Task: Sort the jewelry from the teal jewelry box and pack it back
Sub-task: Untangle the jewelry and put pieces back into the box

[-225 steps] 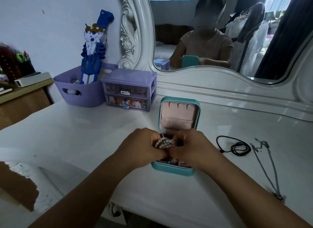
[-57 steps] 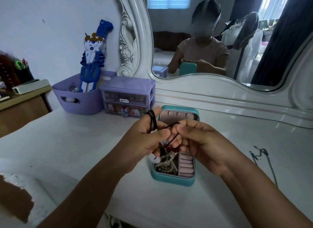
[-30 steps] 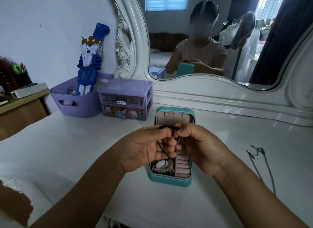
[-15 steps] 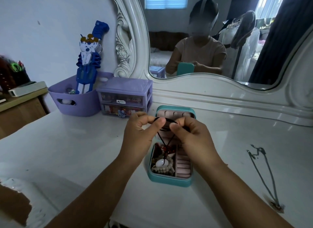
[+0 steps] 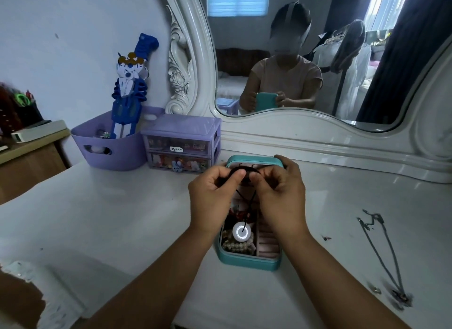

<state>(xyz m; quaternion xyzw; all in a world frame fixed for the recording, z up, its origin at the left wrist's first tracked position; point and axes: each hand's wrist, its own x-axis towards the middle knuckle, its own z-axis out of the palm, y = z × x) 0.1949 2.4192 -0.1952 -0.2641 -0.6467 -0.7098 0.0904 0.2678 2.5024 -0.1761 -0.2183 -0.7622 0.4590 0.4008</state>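
The teal jewelry box [image 5: 249, 261] stands open on the white dressing table, its lid upright behind my hands. My left hand [image 5: 212, 201] and my right hand [image 5: 281, 194] each pinch the black cord necklace [image 5: 250, 201] above the box. Its white ring pendant [image 5: 241, 231] hangs low over the left compartment, right above a pearl bracelet [image 5: 236, 245]. Pink ring rolls [image 5: 267, 240] fill the right compartment. A silver chain necklace [image 5: 381, 250] lies on the table to the right.
A purple two-drawer mini organizer [image 5: 181, 142] and a purple basket [image 5: 110, 145] with a blue toy [image 5: 128, 93] stand at the back left. The big mirror [image 5: 318, 54] in its white frame runs behind the box. A wooden desk [image 5: 29, 162] borders the left.
Both hands have kept the black cord and moved up toward the lid. The pendant now hangs straight over the left compartment, clearly in view. Earlier the cord lay coiled on the table at the right.
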